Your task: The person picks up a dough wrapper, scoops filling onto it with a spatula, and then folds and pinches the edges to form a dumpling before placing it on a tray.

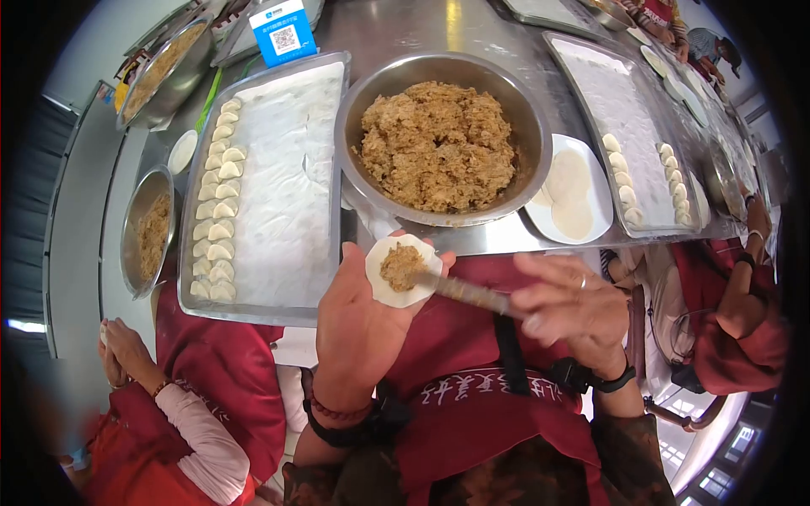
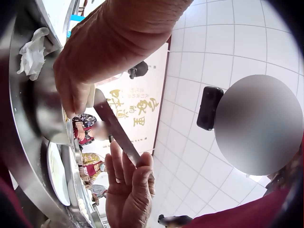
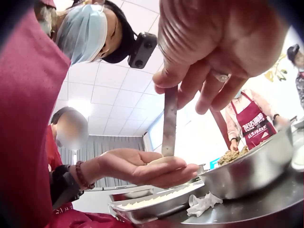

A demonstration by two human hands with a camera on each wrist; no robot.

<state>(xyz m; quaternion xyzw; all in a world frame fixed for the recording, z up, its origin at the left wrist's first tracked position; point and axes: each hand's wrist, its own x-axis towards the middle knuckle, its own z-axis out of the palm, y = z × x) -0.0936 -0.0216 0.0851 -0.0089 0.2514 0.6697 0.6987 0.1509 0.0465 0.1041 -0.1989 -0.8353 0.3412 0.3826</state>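
My left hand [image 1: 359,325] is held palm up with a round dough wrapper [image 1: 380,291] lying on its fingers. A lump of brown filling [image 1: 403,266] sits on the wrapper. My right hand [image 1: 578,308] grips a flat metal spatula [image 1: 472,295], its tip touching the filling. In the right wrist view the spatula [image 3: 169,126] slants down from the right thumb and fingers [image 3: 213,71] to the left palm [image 3: 137,166]. The left wrist view shows the spatula [image 2: 118,130] pinched by the right hand [image 2: 126,204].
A steel bowl of filling [image 1: 540,156] stands beyond my hands. Left of it is a floured tray [image 1: 287,160] with rows of dumplings [image 1: 221,250]; to its right, a plate of wrappers [image 1: 597,223] and another tray [image 1: 629,97]. People sit on both sides.
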